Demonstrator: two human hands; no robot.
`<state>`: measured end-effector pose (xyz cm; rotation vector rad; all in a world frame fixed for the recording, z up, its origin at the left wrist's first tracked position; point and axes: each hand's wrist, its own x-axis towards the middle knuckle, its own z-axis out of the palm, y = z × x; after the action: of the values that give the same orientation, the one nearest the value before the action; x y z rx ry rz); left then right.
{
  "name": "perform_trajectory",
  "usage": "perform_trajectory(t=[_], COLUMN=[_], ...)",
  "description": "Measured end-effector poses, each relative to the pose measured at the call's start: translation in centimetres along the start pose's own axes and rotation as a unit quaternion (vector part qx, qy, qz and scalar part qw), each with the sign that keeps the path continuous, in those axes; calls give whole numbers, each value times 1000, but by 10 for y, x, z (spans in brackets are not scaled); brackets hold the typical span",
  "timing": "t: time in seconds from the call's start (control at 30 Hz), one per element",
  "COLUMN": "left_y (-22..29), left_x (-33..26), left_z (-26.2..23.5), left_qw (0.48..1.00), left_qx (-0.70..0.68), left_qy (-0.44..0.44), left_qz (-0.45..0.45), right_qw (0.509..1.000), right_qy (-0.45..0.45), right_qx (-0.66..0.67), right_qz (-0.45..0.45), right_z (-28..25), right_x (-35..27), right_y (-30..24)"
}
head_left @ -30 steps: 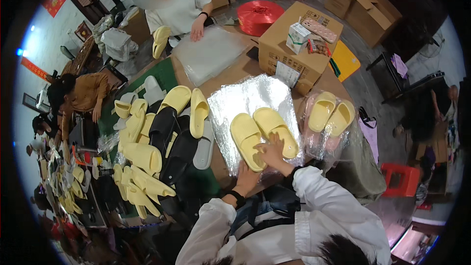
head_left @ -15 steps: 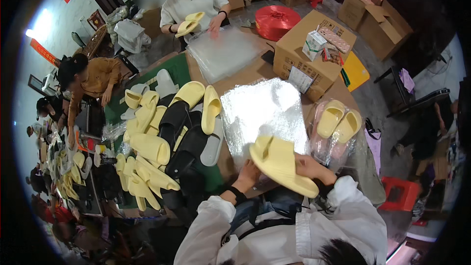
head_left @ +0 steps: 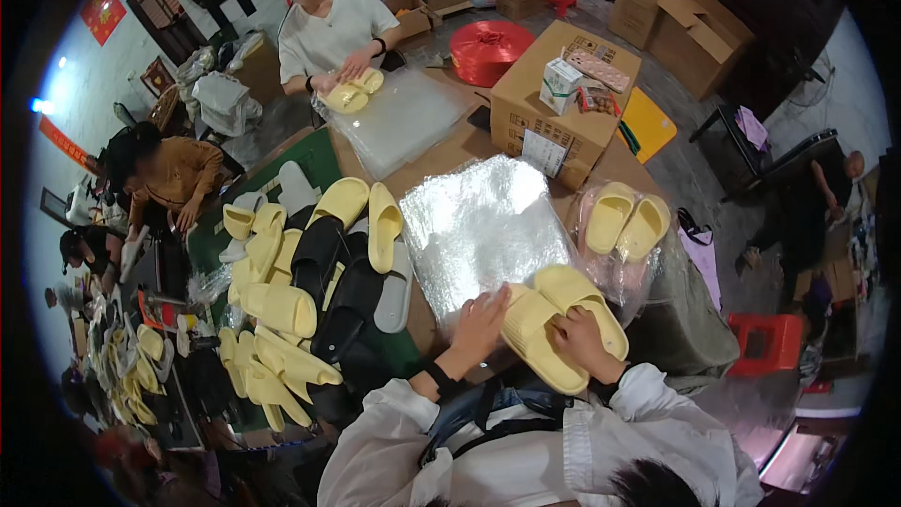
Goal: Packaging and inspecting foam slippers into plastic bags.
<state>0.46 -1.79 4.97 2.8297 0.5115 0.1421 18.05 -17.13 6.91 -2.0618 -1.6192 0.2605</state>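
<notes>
A pair of pale yellow foam slippers (head_left: 554, 319), pressed together, lies tilted at the near edge of a stack of clear plastic bags (head_left: 474, 225). My right hand (head_left: 584, 343) grips the pair from the near side. My left hand (head_left: 479, 319) is at the slippers' left end, fingers curled on the top bag's near edge. White sleeves cover both my forearms.
A bagged yellow pair (head_left: 624, 223) lies to the right. Left of the bags is a heap of yellow, black and grey slippers (head_left: 319, 263). Behind stand a cardboard box (head_left: 563, 99) and a red roll of twine (head_left: 488, 47). A person in white (head_left: 333, 28) across the table handles slippers.
The slippers lay side by side on the bags, were lifted and pressed together, and now sit lower at the bags' near edge. My left hand has shifted from the slippers to the bag.
</notes>
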Motion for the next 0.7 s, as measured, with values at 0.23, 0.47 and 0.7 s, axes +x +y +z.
perform_trajectory(t=[0.23,0.47,0.7], left_y=[17,33,1], left_x=[-19,-44,-35], left_z=[-7,-6,-24], left_qw=[990,975,913], left_qx=[-36,-129,-133], left_qy=[20,58,366], left_qz=[135,169,-120], right_qw=[995,978,962], right_qy=[87,196,175], right_qx=[-1,-65,54], right_qz=[-38,41,202], right_z=[46,111,69], right_x=[26,94,122], right_y=[-7,-28,-64])
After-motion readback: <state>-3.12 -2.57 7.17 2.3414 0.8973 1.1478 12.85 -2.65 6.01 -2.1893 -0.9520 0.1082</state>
